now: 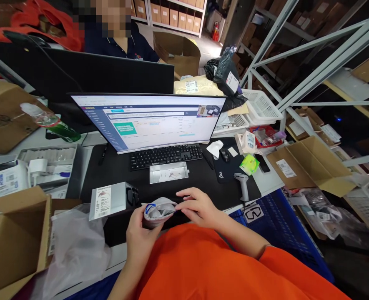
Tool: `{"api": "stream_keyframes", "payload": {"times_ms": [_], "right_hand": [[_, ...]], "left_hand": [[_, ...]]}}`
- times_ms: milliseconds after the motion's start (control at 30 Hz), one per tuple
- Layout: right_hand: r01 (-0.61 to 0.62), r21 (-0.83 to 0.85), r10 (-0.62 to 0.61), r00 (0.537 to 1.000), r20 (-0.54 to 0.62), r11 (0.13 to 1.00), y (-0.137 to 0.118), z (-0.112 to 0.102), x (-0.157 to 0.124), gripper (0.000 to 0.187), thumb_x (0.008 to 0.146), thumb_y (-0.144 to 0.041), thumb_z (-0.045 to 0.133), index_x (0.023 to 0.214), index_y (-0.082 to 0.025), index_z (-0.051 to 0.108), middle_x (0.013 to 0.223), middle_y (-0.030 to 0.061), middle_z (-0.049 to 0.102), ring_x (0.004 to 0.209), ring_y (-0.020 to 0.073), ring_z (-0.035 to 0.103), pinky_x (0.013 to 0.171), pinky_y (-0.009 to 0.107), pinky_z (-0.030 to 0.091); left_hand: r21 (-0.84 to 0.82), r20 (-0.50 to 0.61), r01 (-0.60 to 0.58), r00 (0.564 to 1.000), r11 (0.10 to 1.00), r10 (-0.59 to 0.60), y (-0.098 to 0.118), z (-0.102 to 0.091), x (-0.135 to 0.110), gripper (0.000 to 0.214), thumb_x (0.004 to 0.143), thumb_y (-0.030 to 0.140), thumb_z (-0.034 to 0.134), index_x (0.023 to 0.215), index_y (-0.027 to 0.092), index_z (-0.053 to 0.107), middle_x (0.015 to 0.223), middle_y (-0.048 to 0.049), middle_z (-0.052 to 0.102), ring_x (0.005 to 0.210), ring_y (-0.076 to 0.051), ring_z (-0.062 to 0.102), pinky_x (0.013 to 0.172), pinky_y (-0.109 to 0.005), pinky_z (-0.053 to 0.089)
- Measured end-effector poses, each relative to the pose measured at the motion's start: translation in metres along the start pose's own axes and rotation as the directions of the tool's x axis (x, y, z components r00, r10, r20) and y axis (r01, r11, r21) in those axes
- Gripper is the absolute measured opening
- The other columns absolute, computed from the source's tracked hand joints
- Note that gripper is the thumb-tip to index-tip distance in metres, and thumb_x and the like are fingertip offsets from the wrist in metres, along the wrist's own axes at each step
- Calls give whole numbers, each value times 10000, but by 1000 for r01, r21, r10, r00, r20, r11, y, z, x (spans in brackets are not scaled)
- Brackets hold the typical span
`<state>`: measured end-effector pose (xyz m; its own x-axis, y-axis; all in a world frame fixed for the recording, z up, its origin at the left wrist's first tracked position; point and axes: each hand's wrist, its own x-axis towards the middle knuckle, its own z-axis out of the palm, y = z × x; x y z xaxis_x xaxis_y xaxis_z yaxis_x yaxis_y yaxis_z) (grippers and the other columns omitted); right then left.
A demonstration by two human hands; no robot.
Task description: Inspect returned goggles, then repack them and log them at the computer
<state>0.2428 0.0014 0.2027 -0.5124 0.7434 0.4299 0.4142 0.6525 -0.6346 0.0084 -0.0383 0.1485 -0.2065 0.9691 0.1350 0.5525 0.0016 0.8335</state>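
Observation:
My left hand is wrapped round a small grey soft pouch with blue trim at its mouth, held low over the desk's front edge. My right hand reaches in from the right with its fingers stretched and apart. Its fingertips are at the pouch's right rim; whether they grip the edge is too small to tell. Left of the pouch stands a pale printed box, with a dark curved object at its right end. Beyond the pouch lies an open shallow silver-white box in front of the keyboard.
A monitor and keyboard stand ahead. To the right are a mouse, a barcode scanner and an open carton. A cloudy plastic bag and another carton lie left. Another person sits opposite.

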Motion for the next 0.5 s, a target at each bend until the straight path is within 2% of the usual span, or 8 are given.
{"api": "stream_keyframes", "payload": {"times_ms": [33, 100, 167, 233, 300, 367, 500], "right_hand": [[10, 19, -10, 1000, -9, 1000, -4, 3, 1, 198, 971, -222, 570, 1094, -223, 725, 1337, 112, 633, 1198, 185, 622, 970, 319, 569], [25, -53, -24, 1000, 14, 998, -10, 12, 3, 187, 963, -232, 579, 1061, -212, 736, 1380, 127, 618, 1265, 224, 595, 991, 359, 566], [-4, -178, 8, 1000, 21, 984, -12, 20, 3, 212, 972, -234, 558, 1079, -180, 733, 1397, 154, 616, 1236, 246, 625, 966, 368, 582], [-59, -234, 60, 998, -1, 970, -10, 25, 4, 261, 992, -230, 520, 1137, -141, 717, 1354, 171, 650, 1156, 234, 677, 940, 342, 596], [-91, -214, 95, 995, 8, 973, -7, 26, 4, 285, 999, -231, 507, 1171, -130, 710, 1299, 158, 685, 1103, 214, 702, 935, 316, 596], [-102, -185, 115, 991, 63, 977, -6, 24, 4, 252, 979, -225, 539, 1133, -167, 730, 1288, 125, 688, 1114, 210, 694, 931, 308, 592], [-144, -155, 167, 975, 150, 977, -9, 16, 3, 192, 911, -181, 623, 1052, -229, 744, 1336, 86, 645, 1175, 206, 656, 910, 296, 577]], "left_hand": [[21, 10, -29, 1000, 999, 29, 2, -2, 1, 557, 726, 587, 776, 1103, 203, 629, 1057, -84, 689, 965, -274, 668, 830, -386, 555], [67, 43, -96, 995, 993, 93, 6, -6, 2, 492, 755, 550, 768, 1089, 216, 628, 1031, -66, 674, 944, -261, 654, 805, -368, 548], [104, 86, -175, 982, 979, 166, 6, -8, 3, 417, 798, 462, 743, 1117, 223, 620, 1041, -61, 666, 952, -254, 646, 818, -363, 545], [112, 147, -261, 959, 959, 244, 2, -10, 2, 368, 827, 351, 695, 1162, 225, 608, 1085, -71, 659, 996, -255, 640, 860, -369, 544], [87, 209, -321, 931, 943, 298, -4, -10, 1, 388, 818, 264, 652, 1199, 227, 594, 1128, -80, 650, 1036, -255, 637, 888, -367, 546], [53, 248, -342, 914, 938, 320, -11, -9, 0, 433, 791, 214, 629, 1221, 228, 583, 1151, -81, 642, 1051, -249, 640, 900, -360, 553], [43, 271, -347, 907, 937, 323, -17, -8, -2, 488, 749, 169, 601, 1234, 228, 586, 1176, -81, 634, 1077, -245, 645, 912, -350, 563]]}}
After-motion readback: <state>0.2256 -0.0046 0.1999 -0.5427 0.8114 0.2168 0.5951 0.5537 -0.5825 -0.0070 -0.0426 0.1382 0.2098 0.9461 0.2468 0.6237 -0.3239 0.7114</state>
